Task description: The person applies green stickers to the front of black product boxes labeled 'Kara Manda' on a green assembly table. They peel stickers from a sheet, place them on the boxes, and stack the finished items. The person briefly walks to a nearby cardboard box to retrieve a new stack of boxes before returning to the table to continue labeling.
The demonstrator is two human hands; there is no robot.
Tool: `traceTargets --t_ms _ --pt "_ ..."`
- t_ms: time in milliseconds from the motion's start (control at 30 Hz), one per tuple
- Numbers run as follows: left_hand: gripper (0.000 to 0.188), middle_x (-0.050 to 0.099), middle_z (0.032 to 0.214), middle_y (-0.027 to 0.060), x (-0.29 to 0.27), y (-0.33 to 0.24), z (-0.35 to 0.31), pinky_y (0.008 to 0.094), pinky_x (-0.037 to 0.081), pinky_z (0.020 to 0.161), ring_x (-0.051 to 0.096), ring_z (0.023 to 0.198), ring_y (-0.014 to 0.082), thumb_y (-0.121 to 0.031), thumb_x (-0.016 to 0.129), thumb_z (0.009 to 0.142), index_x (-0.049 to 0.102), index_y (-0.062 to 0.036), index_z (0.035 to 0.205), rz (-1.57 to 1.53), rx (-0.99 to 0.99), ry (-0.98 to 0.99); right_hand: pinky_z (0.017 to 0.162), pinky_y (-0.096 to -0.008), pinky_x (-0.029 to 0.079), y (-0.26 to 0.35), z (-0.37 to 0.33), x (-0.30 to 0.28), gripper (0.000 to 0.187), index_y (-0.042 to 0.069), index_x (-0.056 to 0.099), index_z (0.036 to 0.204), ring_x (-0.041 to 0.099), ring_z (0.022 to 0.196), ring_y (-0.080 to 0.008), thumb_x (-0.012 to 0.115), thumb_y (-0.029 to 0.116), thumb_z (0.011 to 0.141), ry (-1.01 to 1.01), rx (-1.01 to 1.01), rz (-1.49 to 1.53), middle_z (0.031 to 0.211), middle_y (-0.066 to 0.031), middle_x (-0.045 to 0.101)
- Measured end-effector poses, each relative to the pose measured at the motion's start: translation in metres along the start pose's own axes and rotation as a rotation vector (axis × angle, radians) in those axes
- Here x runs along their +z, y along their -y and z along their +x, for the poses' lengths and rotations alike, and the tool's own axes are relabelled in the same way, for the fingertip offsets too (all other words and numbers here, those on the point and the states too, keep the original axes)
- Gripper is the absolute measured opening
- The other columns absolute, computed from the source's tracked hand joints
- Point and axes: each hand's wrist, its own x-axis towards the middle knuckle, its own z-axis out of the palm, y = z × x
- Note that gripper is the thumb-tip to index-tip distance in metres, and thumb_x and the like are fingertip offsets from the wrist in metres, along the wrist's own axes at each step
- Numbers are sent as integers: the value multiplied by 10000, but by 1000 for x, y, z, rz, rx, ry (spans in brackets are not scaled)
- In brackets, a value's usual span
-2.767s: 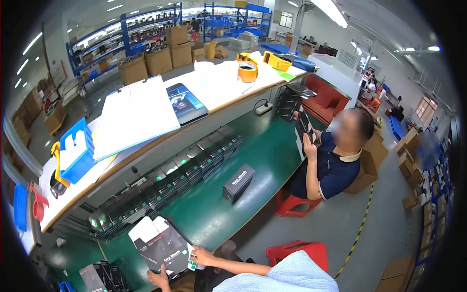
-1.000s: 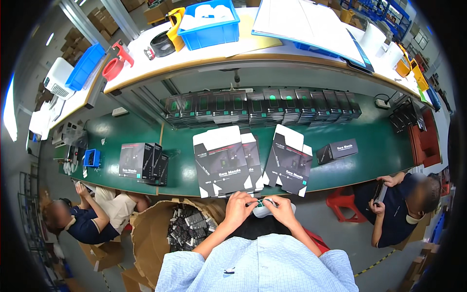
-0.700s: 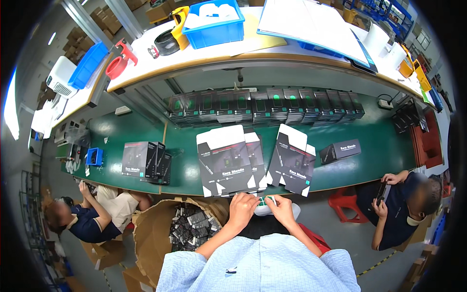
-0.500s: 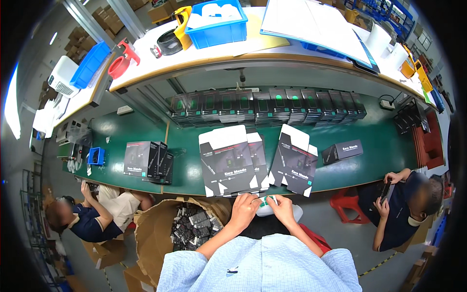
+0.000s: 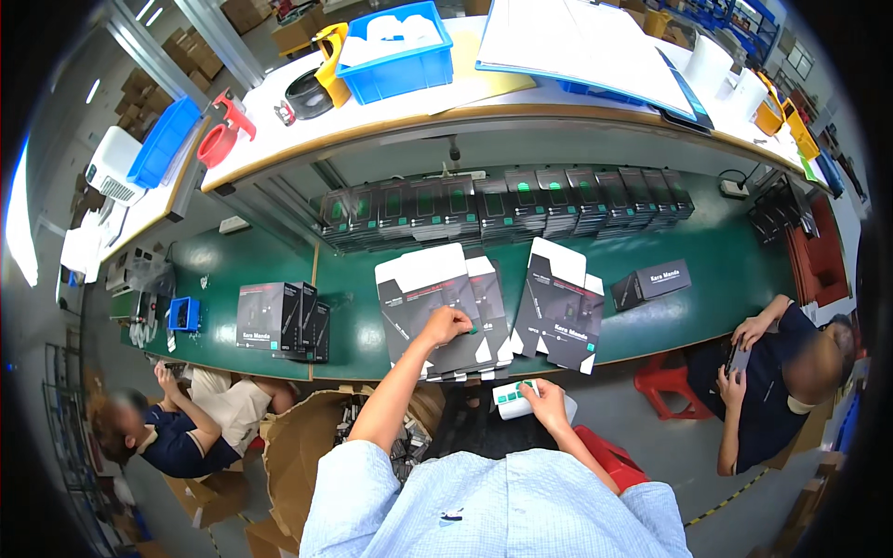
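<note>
Above the flat dark carton blanks [image 5: 414,307] at the table's middle, my left hand [image 5: 446,326] pinches a small green sticker [image 5: 473,330] at its fingertips. I cannot tell whether the sticker touches the top blank. My right hand [image 5: 547,404] holds a white roll of green stickers [image 5: 510,397] low in front of me, just off the table's front edge. A second pile of dark blanks [image 5: 561,312] lies to the right of the first.
Folded dark boxes [image 5: 265,316] stand at the left, and a single box [image 5: 654,284] lies right. Rows of dark packages [image 5: 521,205] line the back under the shelf [image 5: 558,116]. A large carton [image 5: 302,437] is by my left arm. A co-worker sits on either side.
My left hand has left the sticker roll and moved up and left over the carton blanks with a green sticker. My right hand keeps the roll, slightly lower.
</note>
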Motion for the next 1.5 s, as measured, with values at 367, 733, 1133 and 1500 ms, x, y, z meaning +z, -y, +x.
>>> traceTargets --t_ms 367,733,1133,1500 --pt "134 691 812 44 6 10 17 320 489 716 651 774 184 -214 715 704 721 -137 813 139 -22 115 637 -236 447 -10 -1 -4 214 -26 654 908 561 708 -70 635 179 849 -6 38 -13 791 -42 654" --pt "137 692 827 30 5 2 19 403 458 792 643 832 210 -263 725 688 727 -177 794 226 -91 118 639 -233 445 -7 -1 -4 211 -24 655 912 557 709 -67 637 176 848 -3 36 1 786 -37 654" --pt "157 691 805 34 10 -3 19 315 485 745 651 778 182 -262 735 690 727 -155 804 398 -54 78 633 -230 443 -17 2 -5 219 -26 655 922 560 715 -65 632 180 852 4 27 0 795 -39 660" --pt "116 684 711 43 18 -2 9 341 517 667 658 671 205 -249 705 658 726 -148 711 416 65 -73 628 -240 447 -14 1 -5 214 -17 661 910 559 701 -65 643 184 840 4 26 -26 770 -32 660"
